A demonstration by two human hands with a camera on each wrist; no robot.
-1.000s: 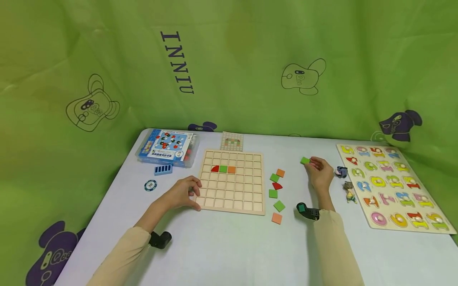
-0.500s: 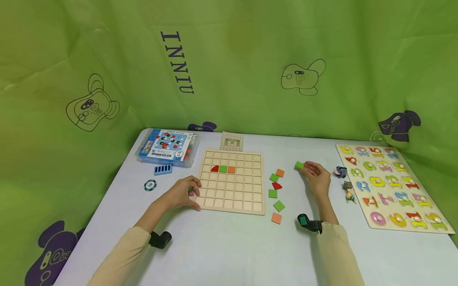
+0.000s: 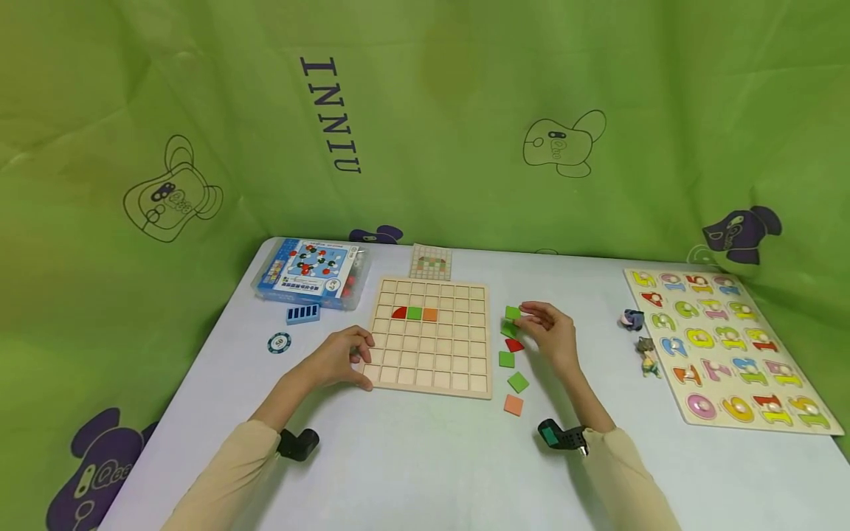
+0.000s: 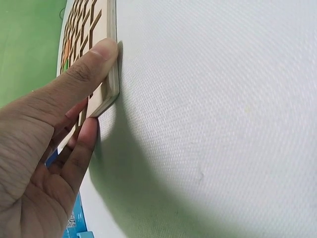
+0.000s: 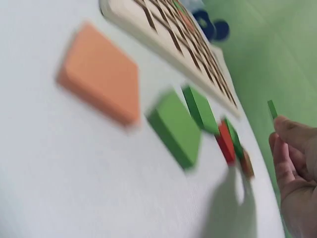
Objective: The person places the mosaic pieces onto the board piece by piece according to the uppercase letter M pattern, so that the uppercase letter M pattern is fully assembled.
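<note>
My left hand [image 3: 341, 359] holds the near left corner of a wooden grid board [image 3: 401, 379], its thumb on the near edge and its fingers at the left side. A red quarter-round tile [image 3: 399, 313], a green square tile [image 3: 415, 314] and an orange square tile [image 3: 430, 315] lie in one row of the grid. Just right of the board, my right hand [image 3: 553, 338] pinches another green square tile [image 3: 513, 313] at its fingertips. In the right wrist view that held tile [image 5: 272, 109] is up off the table.
Loose tiles lie right of the board, among them a red quarter-round [image 3: 514, 345] and a salmon square [image 3: 513, 405]. A pattern card [image 3: 431, 262] and a boxed set [image 3: 312, 273] stand behind. Two figurines [image 3: 633, 319] and a number puzzle board [image 3: 730, 346] lie to the right.
My right hand has moved left with the green square tile, from open table near the figurines to above the loose tiles. The left hand has stayed at the board.
</note>
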